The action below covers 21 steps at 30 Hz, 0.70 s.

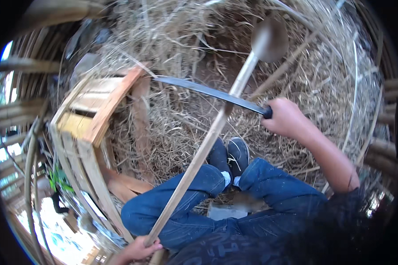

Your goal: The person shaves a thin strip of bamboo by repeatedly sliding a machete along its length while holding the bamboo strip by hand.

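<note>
My right hand is closed round the black handle of a long machete. Its grey blade points left and crosses a long, pale wooden stick beyond my shoes. Whether blade and wood touch I cannot tell. A dark mark shows on the stick just below the crossing. At the lower left, my left hand grips the near end of the stick, which slants up and away over my left leg. The far end meets a blurred, round brown shape; whether it belongs to the stick is unclear.
A slatted wooden crate-like frame stands at left, close to my left knee. Dry straw covers the ground around my dark shoes. Another thin pole lies at the far right. Bamboo walls rise at the sides.
</note>
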Motion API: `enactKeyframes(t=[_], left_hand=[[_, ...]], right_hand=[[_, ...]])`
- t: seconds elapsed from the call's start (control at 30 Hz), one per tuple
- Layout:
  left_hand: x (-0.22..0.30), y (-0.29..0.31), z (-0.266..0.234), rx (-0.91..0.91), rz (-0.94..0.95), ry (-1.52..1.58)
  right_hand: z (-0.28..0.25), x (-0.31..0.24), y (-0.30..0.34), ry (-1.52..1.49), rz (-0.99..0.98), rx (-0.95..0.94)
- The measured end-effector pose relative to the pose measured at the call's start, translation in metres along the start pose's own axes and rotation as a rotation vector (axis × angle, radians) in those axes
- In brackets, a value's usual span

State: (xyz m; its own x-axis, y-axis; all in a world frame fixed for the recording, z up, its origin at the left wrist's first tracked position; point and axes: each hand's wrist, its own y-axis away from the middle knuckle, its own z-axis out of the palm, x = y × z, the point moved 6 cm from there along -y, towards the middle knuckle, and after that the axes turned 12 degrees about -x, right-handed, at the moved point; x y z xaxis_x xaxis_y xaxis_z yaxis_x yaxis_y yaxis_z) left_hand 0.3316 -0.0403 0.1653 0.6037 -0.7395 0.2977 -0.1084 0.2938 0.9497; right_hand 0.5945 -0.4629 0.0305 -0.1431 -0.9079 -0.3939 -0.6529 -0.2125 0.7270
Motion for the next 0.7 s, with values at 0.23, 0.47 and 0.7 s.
enactKeyframes(t=[0.23, 0.47, 0.7], left_hand=[[-0.035, -0.024, -0.008, -0.071, -0.134, 0.060], [-0.017, -0.008, 0.030, -0.213, 0.386, 0.284], [-0.041, 0.029, 0.123, -0.657, 0.541, 0.839]], right_hand=[[0.041, 0.001, 0.057, -0.274, 0.056, -0.023], [0.056, -0.021, 0.269, -0.310, 0.070, 0.330], [0.156, -0.047, 0.378, -0.778, -0.206, 0.419]])
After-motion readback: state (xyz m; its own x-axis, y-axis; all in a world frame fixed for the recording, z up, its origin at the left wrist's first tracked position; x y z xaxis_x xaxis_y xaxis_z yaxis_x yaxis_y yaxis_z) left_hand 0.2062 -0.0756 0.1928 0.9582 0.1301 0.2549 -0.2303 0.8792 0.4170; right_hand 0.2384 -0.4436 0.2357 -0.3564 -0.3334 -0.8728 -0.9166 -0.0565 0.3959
